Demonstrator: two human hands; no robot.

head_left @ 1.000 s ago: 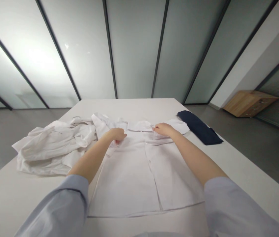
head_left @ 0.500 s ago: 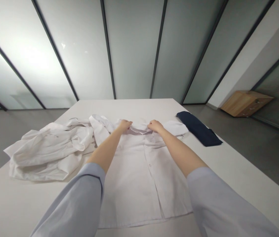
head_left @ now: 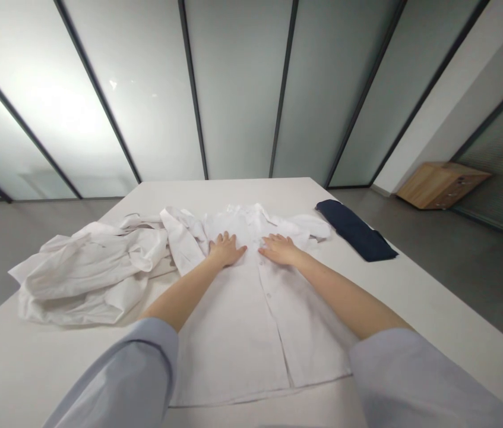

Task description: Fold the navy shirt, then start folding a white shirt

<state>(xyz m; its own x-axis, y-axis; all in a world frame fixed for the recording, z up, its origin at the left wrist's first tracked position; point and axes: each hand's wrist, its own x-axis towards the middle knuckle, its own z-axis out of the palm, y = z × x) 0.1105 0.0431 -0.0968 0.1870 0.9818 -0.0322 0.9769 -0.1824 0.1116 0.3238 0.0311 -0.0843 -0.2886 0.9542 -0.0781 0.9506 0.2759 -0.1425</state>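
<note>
A white button-front shirt (head_left: 233, 333) lies spread on the table, its collar at the far end and its hem towards me. Flat on the left half of its upper chest rests my left hand (head_left: 226, 249), fingers spread. My right hand (head_left: 280, 249) lies just right of the button line, palm down with fingers stretched out. Neither hand grips the cloth. One sleeve (head_left: 307, 227) of the shirt reaches out to the right. On the left the shirt touches a rumpled heap of white garments (head_left: 95, 273).
A folded dark navy cloth (head_left: 356, 230) lies near the right edge of the white table (head_left: 429, 309). Frosted glass panels (head_left: 237, 89) stand beyond the table. A wooden cabinet (head_left: 440, 185) is on the floor at far right.
Both hands have let go of the shirt's collar and moved down towards me onto its chest, fingers now spread. The collar lies uncovered, and the cloth near it looks flatter.
</note>
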